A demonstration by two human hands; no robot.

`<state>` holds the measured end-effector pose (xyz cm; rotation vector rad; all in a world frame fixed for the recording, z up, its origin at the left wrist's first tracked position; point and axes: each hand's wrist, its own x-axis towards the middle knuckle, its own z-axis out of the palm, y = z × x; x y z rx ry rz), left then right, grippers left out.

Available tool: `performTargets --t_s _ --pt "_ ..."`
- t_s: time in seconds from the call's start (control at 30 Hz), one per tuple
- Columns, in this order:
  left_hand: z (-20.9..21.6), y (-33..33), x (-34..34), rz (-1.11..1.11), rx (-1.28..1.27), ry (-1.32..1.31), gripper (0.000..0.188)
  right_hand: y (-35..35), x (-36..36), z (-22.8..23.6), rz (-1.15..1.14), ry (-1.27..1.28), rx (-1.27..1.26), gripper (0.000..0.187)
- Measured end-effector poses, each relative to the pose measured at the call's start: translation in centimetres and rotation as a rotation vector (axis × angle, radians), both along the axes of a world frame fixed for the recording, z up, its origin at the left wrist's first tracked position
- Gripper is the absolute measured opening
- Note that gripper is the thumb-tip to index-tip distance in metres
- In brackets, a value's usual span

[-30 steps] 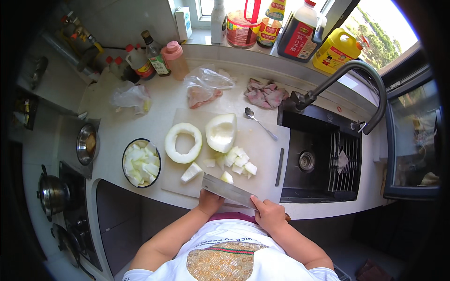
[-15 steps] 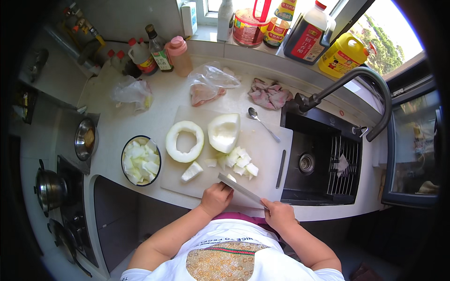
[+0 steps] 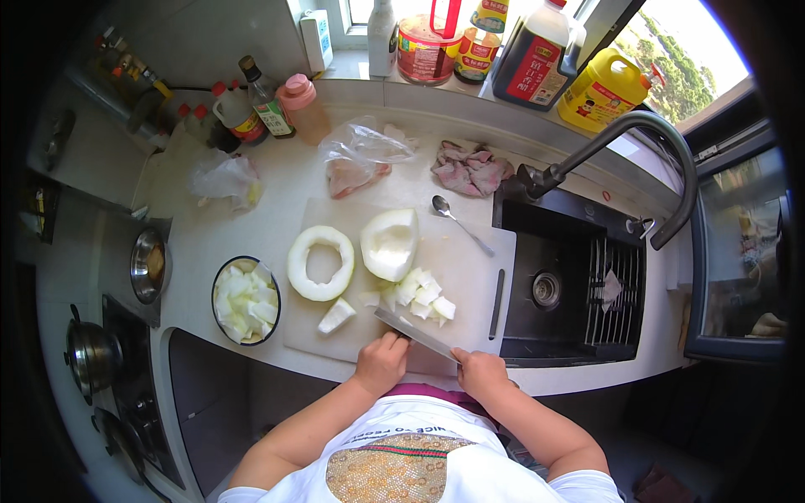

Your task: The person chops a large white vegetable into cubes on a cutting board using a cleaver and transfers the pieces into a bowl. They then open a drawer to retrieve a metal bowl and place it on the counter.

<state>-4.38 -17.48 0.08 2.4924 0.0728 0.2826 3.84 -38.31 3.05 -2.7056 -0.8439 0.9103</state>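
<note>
My right hand (image 3: 482, 372) grips the handle of a kitchen knife (image 3: 417, 334), its blade slanting up and left over the near part of the white cutting board (image 3: 470, 277). Close against the blade's near side, my left hand (image 3: 383, 364) has its fingers curled; whatever is under them is hidden. Beyond the blade lies a pile of cut winter melon pieces (image 3: 423, 293). Farther back on the board are a large hollowed winter melon chunk (image 3: 390, 243) and a winter melon ring (image 3: 298, 267). A separate melon wedge (image 3: 336, 316) rests left of the knife.
Left of the board stands a dark-rimmed bowl (image 3: 246, 333) of melon pieces. A spoon (image 3: 461, 223) lies at the board's back right. Behind are bagged meat (image 3: 356, 178), a crumpled cloth (image 3: 471, 168) and several bottles (image 3: 267, 105). A black sink (image 3: 545, 331) with a faucet (image 3: 620, 126) is at right.
The whole view has shifted slightly, so the counter things appear a little farther left. Both hands keep their places around the knife, which has moved little over the board.
</note>
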Motion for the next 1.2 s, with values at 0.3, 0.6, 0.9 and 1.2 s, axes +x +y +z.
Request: performTargets --t_s 0.3,0.6,0.9,1.2 --pt "-0.2 -0.1 -0.2 -0.012 0.061 -0.03 0.011 -2.5 -0.9 4.4 -0.024 -0.028 0.057 0.031" --pt "0.1 -0.3 0.0 0.012 0.048 -0.044 0.011 -1.6 0.6 3.9 0.051 0.051 0.003 0.031" --pt "-0.3 -0.3 -0.6 0.015 0.034 0.009 0.017 -0.3 0.4 0.8 0.031 0.056 0.047 0.028" --pt "-0.5 -0.1 -0.7 -0.017 0.098 -0.062 0.018 -2.4 -0.8 5.8 0.023 -0.004 0.055 0.034"
